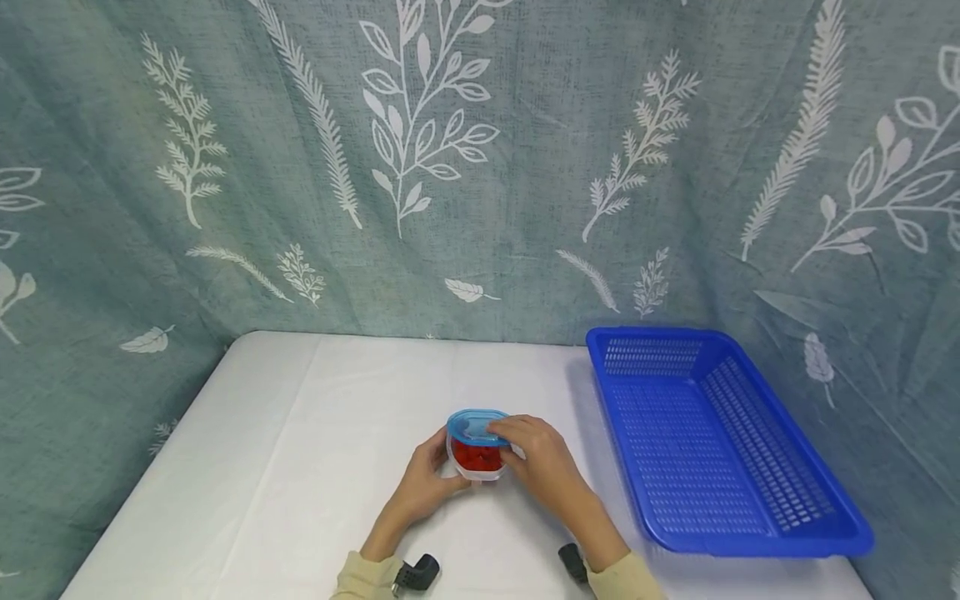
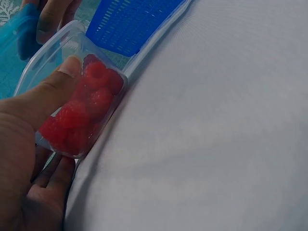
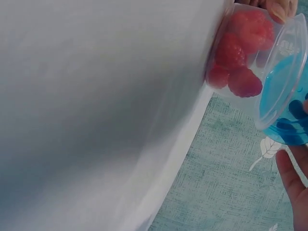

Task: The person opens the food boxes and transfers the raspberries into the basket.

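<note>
A small clear plastic container (image 1: 481, 477) with red raspberries (image 2: 79, 113) in it stands on the white tabletop. My left hand (image 1: 423, 485) grips it from the left, the thumb on the near wall and the other fingers round the far side. Over the container's back part is a translucent blue lid (image 1: 468, 428), tilted, so the raspberries show in front of it. My right hand (image 1: 542, 460) pinches the lid's right edge between thumb and fingers. In the right wrist view the lid (image 3: 275, 89) stands close against the container's rim; whether they touch I cannot tell.
A blue plastic basket (image 1: 697, 454) with slotted walls sits on the right of the white table (image 1: 247, 467). Behind the table hangs a green cloth (image 1: 525, 183) with white leaf prints. Dark straps with small devices are at both wrists.
</note>
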`<move>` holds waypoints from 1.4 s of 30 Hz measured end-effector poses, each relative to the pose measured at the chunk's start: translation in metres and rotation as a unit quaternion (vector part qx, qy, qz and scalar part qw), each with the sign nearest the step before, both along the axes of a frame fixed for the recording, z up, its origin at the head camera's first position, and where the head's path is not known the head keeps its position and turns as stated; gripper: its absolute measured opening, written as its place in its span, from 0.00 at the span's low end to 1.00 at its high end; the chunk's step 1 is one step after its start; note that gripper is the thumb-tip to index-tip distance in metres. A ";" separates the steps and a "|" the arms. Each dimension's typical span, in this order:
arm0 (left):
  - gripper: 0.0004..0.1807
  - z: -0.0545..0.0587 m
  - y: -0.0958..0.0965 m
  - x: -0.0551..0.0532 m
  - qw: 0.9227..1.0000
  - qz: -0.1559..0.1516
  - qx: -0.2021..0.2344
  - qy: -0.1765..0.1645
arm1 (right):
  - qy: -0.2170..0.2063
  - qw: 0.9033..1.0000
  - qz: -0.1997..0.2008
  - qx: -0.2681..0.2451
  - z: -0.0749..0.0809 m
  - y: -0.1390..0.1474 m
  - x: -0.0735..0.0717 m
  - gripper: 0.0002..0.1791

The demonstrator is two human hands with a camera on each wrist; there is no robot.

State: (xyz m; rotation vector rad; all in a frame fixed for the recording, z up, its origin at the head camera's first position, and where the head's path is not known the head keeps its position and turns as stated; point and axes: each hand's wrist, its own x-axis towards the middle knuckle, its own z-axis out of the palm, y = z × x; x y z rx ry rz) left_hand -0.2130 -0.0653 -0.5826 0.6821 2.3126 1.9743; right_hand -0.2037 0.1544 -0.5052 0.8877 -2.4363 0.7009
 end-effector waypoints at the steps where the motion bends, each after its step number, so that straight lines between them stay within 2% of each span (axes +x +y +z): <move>1: 0.49 0.000 0.000 0.000 1.000 0.001 0.000 0.001 | -0.002 1.000 -0.001 -0.009 0.000 -0.001 -0.002 0.23; 6: 0.49 -0.002 -0.001 -0.002 1.000 0.009 -0.003 -0.011 | -0.008 0.999 -0.003 -0.052 -0.001 -0.003 -0.010 0.20; 12: 0.50 -0.002 0.000 -0.003 1.000 0.006 -0.011 -0.018 | -0.031 0.995 0.014 -0.098 -0.004 -0.003 -0.021 0.17; 20: 0.48 0.000 0.001 -0.001 0.999 -0.001 0.019 -0.031 | -0.070 0.985 0.012 -0.154 -0.003 -0.005 -0.028 0.16; 30: 0.49 -0.001 0.002 -0.002 0.999 -0.007 0.018 -0.028 | -0.114 0.968 -0.006 -0.223 -0.003 -0.004 -0.039 0.16; 35: 0.49 -0.002 0.002 -0.003 1.000 -0.002 0.000 -0.024 | -0.141 0.958 -0.015 -0.249 0.005 -0.008 -0.051 0.12; 42: 0.49 -0.001 0.002 -0.002 0.999 0.008 -0.010 -0.032 | -0.176 0.945 -0.002 -0.276 0.018 -0.012 -0.070 0.18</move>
